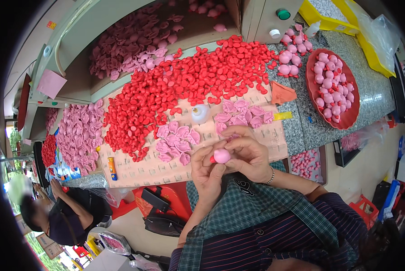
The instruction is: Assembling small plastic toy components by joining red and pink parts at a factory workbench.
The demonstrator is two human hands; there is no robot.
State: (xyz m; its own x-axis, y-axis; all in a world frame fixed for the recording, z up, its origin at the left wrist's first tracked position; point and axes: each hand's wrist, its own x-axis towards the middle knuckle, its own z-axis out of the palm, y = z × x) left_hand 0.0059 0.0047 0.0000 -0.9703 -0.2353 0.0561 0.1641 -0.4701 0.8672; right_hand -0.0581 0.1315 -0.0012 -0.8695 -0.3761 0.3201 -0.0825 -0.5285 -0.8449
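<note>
In front of my chest, my left hand (205, 174) and my right hand (251, 156) meet around a small round pink toy piece (221, 156). A red part (212, 159) shows at its left side, by the left fingers. Fingers and thumbs of both hands are curled in and pressed against the piece. Just beyond the hands lie two groups of curled pink shell-like pieces (243, 114), one at the left and one at the right. Between these groups stands a white squeeze bottle (200, 114) with a pointed tip.
A large heap of small red parts (189, 79) spreads across the mat (166, 168). More pink shells (80, 135) are piled left. An orange glue tube (112, 168) lies near the front edge. At right, a red tray (309, 81) holds pink pieces; another person (71, 212) sits left.
</note>
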